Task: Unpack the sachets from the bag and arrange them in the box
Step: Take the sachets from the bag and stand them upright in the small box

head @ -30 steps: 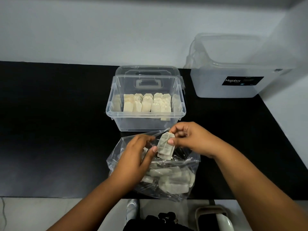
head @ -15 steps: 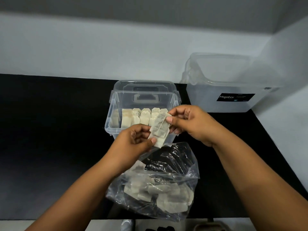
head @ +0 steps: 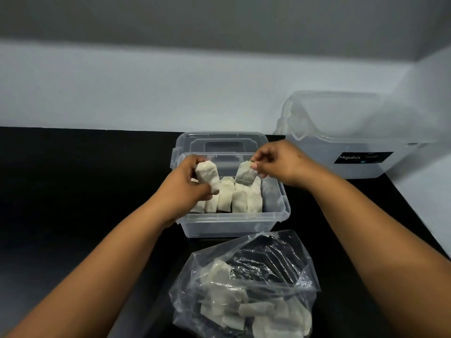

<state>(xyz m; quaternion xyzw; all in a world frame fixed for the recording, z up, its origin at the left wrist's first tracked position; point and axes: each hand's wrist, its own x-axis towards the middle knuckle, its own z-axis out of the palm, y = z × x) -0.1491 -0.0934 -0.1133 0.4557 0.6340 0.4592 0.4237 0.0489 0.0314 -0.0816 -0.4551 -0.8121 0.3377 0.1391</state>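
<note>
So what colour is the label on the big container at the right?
Black with white lettering, on the big container's label; the head view shows it.

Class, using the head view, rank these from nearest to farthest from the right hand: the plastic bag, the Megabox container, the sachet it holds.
1. Sachet, pinched in the right hand.
2. Megabox container, back right.
3. Plastic bag, nearest the camera.

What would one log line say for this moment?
left hand: holds pale paper sachet | right hand: pinches grey sachet | both over clear plastic box

Bag (head: 246,286) before box (head: 234,220); lid (head: 219,140) seemingly behind.
</note>
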